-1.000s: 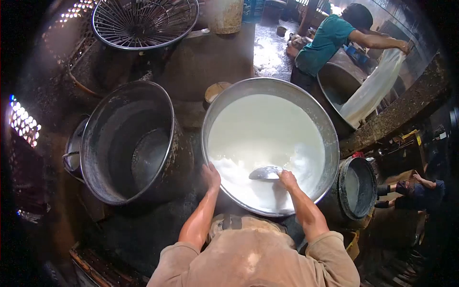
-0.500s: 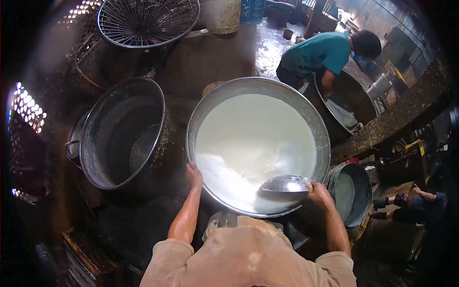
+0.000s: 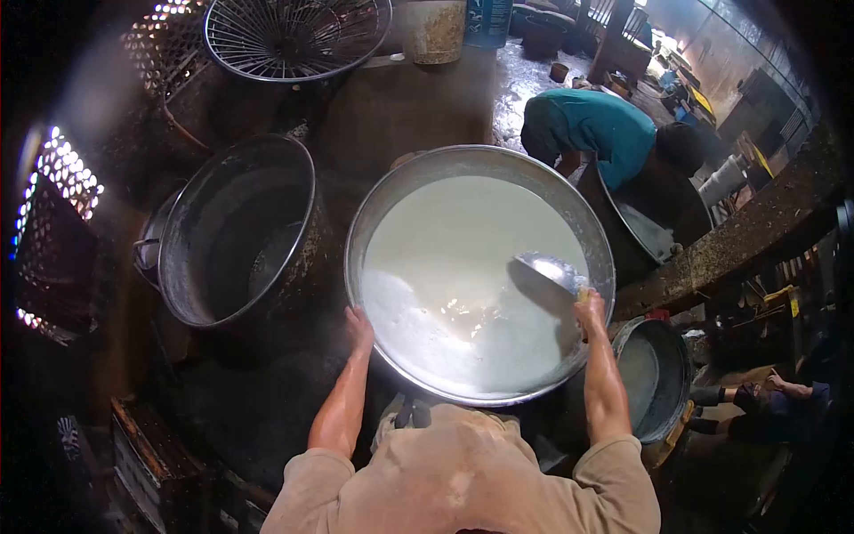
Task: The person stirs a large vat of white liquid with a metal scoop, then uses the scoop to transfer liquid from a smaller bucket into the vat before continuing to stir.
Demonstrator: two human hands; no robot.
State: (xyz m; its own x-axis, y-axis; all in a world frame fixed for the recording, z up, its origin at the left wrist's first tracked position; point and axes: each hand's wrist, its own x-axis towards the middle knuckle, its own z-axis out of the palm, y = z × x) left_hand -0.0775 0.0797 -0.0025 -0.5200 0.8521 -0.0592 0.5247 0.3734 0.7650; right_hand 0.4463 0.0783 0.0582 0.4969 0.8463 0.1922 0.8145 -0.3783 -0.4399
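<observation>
The right hand was closed on the end of a metal scoop, held at the right side of the milky liquid in a wide metal basin. The left hand touched the basin's near-left rim; its finger curl could not be told. Leftward stood a deep pot; at upper right, a teal-shirted person bent into a vat.

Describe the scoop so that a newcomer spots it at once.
Find the wide, round metal vat of whitish liquid, just ahead of the tan shirt. Inside its right side, the right hand grips the scoop by one end. Unlike the vat and the dark pot to its left, the scoop is small, curved and brightly shining.
</observation>
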